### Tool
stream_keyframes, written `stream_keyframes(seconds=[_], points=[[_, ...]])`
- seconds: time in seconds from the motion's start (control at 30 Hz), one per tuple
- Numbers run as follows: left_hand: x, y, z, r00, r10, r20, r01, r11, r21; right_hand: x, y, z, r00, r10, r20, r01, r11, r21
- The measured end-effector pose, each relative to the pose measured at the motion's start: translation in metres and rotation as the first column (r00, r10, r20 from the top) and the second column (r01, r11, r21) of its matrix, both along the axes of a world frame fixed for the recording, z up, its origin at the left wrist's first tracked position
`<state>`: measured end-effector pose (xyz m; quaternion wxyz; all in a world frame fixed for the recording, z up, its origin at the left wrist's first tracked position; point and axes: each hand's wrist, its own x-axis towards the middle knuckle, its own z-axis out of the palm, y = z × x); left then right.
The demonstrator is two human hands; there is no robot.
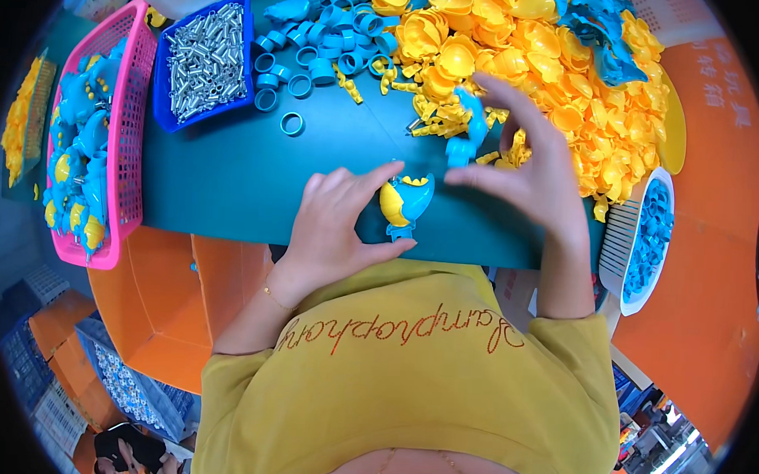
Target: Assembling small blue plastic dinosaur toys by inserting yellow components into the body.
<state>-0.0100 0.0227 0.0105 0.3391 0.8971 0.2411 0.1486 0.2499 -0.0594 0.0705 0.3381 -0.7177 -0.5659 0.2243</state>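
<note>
Near the table's front edge, my left hand point(333, 222) pinches a small blue and yellow toy body point(406, 203) between thumb and forefinger. The toy has a rounded yellow belly and a yellow jagged edge along its top. To its right and a little farther off, my right hand point(531, 163) grips a light blue plastic piece point(467, 132) between thumb and fingertips; it is slightly blurred, so its exact kind is unclear. The two parts are apart. Behind the right hand lie small yellow parts point(440, 121) on the green table point(221, 183).
A heap of yellow shells point(540, 53) covers the back right. Blue rings point(292, 124) lie at the back middle. A blue tray point(160, 113) holds metal cylinders, a pink basket point(129, 141) holds blue and yellow toys, and a white basket point(621, 235) holds blue pieces.
</note>
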Motion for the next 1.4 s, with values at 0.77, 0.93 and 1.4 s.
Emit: stream_keyframes(seconds=[0.77,0.93,1.4], points=[[0.001,-0.002,-0.005,0.999,0.016,0.048,-0.015,1.0,-0.026,-0.047,-0.035,-0.037,0.942,0.335,0.023,-0.335,0.942,0.027],[0.001,-0.001,-0.005,0.998,0.007,0.058,-0.005,1.0,-0.025,-0.044,-0.039,-0.031,0.958,0.284,-0.029,-0.285,0.957,-0.062],[0.003,-0.004,-0.007,0.997,0.027,0.075,-0.027,1.0,-0.009,-0.045,-0.044,-0.036,0.956,0.293,-0.014,-0.293,0.956,0.016]])
